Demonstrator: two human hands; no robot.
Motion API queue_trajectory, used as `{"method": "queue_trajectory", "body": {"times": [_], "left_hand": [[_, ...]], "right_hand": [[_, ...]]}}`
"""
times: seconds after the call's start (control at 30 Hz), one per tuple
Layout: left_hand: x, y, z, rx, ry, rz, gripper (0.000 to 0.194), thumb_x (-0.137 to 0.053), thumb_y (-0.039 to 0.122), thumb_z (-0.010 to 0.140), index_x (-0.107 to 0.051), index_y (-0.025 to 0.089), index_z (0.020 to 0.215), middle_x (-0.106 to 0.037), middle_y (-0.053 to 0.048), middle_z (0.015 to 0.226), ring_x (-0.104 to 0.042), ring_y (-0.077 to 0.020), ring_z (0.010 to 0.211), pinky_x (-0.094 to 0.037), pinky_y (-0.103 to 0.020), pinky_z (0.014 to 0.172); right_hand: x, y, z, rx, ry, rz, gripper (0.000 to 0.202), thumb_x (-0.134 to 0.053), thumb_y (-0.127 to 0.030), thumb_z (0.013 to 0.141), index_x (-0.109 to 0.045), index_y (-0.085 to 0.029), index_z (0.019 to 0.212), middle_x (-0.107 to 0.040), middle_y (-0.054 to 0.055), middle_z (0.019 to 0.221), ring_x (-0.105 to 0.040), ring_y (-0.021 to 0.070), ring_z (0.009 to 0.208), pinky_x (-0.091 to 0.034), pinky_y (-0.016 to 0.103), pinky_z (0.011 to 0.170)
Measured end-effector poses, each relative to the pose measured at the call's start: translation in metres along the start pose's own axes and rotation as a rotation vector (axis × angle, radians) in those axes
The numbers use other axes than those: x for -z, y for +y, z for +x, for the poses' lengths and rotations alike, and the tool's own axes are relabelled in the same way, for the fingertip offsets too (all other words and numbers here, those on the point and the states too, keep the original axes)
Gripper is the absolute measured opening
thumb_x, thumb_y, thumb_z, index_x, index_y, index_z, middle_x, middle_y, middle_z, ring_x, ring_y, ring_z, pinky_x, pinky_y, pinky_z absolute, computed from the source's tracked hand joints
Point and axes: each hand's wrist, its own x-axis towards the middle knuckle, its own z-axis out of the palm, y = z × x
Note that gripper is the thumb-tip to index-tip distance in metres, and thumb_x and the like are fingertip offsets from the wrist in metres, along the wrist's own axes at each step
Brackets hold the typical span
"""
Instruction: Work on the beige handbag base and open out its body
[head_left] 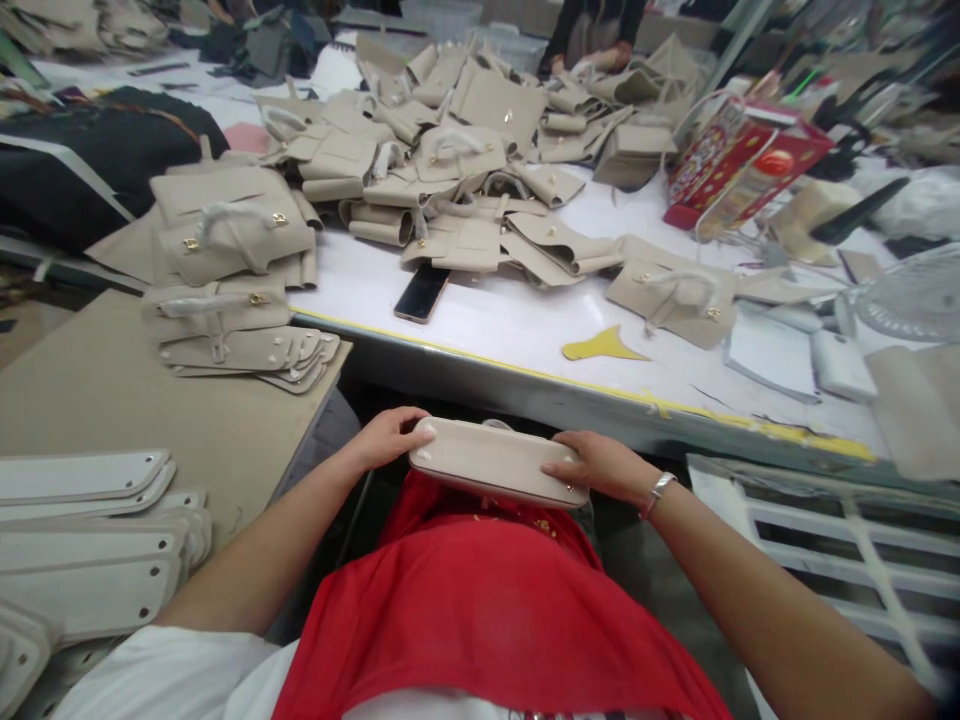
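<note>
Across my lap, just below the table edge, lies a beige bag piece [487,455], a long panel with rounded ends and small metal studs near its right end. My left hand [394,438] grips its left end, thumb on top. The right end is in my right hand [596,465], thumb over the face and fingers behind. What lies under the piece is mostly hidden. To the left, beige bag flaps with wrapped handles [225,235] are stacked above several loose rounded panels [251,352]. Pale long panels with holes [90,540] lie in piles at lower left.
A white worktable [495,325] carries a heap of beige bag parts [450,150], a phone [422,293], a yellow template [604,344], a red bag [739,160] and a small fan [915,290]. A white slatted rack [832,540] stands at right. Another person's hands [600,60] are at the far side.
</note>
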Motion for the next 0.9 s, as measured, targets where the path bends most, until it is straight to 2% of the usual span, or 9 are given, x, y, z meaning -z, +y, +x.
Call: {"method": "queue_trajectory", "body": {"times": [0.07, 0.17, 0.27, 0.33, 0.4, 0.5, 0.63, 0.77, 0.9], "left_hand": [[-0.002, 0.008, 0.006, -0.032, -0.012, 0.166, 0.059, -0.062, 0.051, 0.066, -0.057, 0.014, 0.112, -0.059, -0.009, 0.11, -0.056, -0.0238, 0.099, -0.043, -0.032, 0.087], [-0.01, 0.026, 0.019, -0.064, -0.075, 0.396, 0.071, -0.067, 0.054, 0.058, -0.055, 0.016, 0.117, -0.053, -0.012, 0.119, -0.051, -0.0277, 0.107, -0.04, -0.035, 0.093], [-0.018, 0.04, 0.031, -0.066, -0.122, 0.493, 0.073, -0.065, 0.056, 0.059, -0.054, 0.016, 0.119, -0.052, -0.012, 0.122, -0.05, -0.0292, 0.11, -0.039, -0.035, 0.094], [-0.018, 0.042, 0.033, -0.051, -0.142, 0.503, 0.072, -0.064, 0.055, 0.059, -0.054, 0.016, 0.119, -0.051, -0.012, 0.123, -0.05, -0.029, 0.11, -0.039, -0.035, 0.094], [-0.011, 0.037, 0.03, -0.023, -0.142, 0.485, 0.072, -0.064, 0.054, 0.06, -0.053, 0.015, 0.12, -0.051, -0.013, 0.123, -0.05, -0.0285, 0.11, -0.04, -0.034, 0.093], [0.005, 0.025, 0.02, 0.037, -0.092, 0.393, 0.07, -0.065, 0.051, 0.059, -0.055, 0.013, 0.117, -0.054, -0.014, 0.121, -0.052, -0.028, 0.108, -0.039, -0.034, 0.093], [0.015, 0.017, 0.005, 0.108, -0.152, 0.02, 0.053, -0.065, 0.05, 0.061, -0.063, 0.014, 0.1, -0.065, -0.008, 0.104, -0.057, -0.026, 0.099, -0.042, -0.033, 0.09], [0.0, 0.014, -0.009, 0.145, -0.116, -0.321, 0.059, -0.065, 0.051, 0.063, -0.061, 0.012, 0.108, -0.065, -0.008, 0.106, -0.055, -0.0265, 0.105, -0.041, -0.036, 0.093], [-0.022, 0.009, -0.017, 0.166, 0.089, -0.37, 0.069, -0.062, 0.057, 0.065, -0.056, 0.011, 0.117, -0.063, -0.01, 0.111, -0.054, -0.0276, 0.107, -0.042, -0.037, 0.093]], "right_hand": [[0.0, -0.007, -0.002, -0.007, -0.038, -0.141, 0.052, -0.059, -0.058, 0.069, -0.064, -0.017, 0.101, -0.064, 0.012, 0.094, -0.059, 0.031, 0.084, -0.041, 0.036, 0.069], [-0.01, -0.041, 0.012, 0.052, -0.039, -0.306, 0.062, -0.055, -0.064, 0.069, -0.059, -0.018, 0.11, -0.061, 0.015, 0.103, -0.057, 0.033, 0.092, -0.04, 0.04, 0.077], [-0.024, -0.075, 0.031, 0.101, -0.038, -0.309, 0.071, -0.052, -0.069, 0.067, -0.054, -0.017, 0.115, -0.059, 0.016, 0.108, -0.056, 0.0326, 0.097, -0.039, 0.043, 0.083], [-0.029, -0.083, 0.035, 0.112, -0.029, -0.291, 0.073, -0.05, -0.07, 0.068, -0.053, -0.017, 0.117, -0.059, 0.016, 0.109, -0.055, 0.0319, 0.099, -0.038, 0.043, 0.086], [-0.028, -0.076, 0.03, 0.109, -0.011, -0.282, 0.071, -0.052, -0.068, 0.068, -0.052, -0.018, 0.119, -0.058, 0.015, 0.11, -0.054, 0.0314, 0.1, -0.037, 0.043, 0.087], [-0.015, -0.043, 0.012, 0.054, 0.005, -0.262, 0.066, -0.057, -0.062, 0.068, -0.053, -0.019, 0.118, -0.058, 0.015, 0.111, -0.054, 0.0307, 0.101, -0.038, 0.04, 0.086], [-0.002, 0.008, -0.013, -0.01, -0.058, -0.025, 0.051, -0.06, -0.053, 0.071, -0.059, -0.015, 0.106, -0.062, 0.013, 0.105, -0.057, 0.0258, 0.094, -0.042, 0.033, 0.08], [-0.012, 0.032, -0.033, 0.031, -0.126, 0.435, 0.039, -0.053, -0.044, 0.079, -0.056, -0.015, 0.106, -0.064, 0.006, 0.103, -0.058, 0.0199, 0.093, -0.044, 0.029, 0.081], [-0.038, 0.029, -0.043, -0.017, 0.097, 0.526, 0.038, -0.042, -0.038, 0.087, -0.046, -0.016, 0.117, -0.058, 0.008, 0.115, -0.053, 0.0194, 0.103, -0.038, 0.032, 0.091]]}}
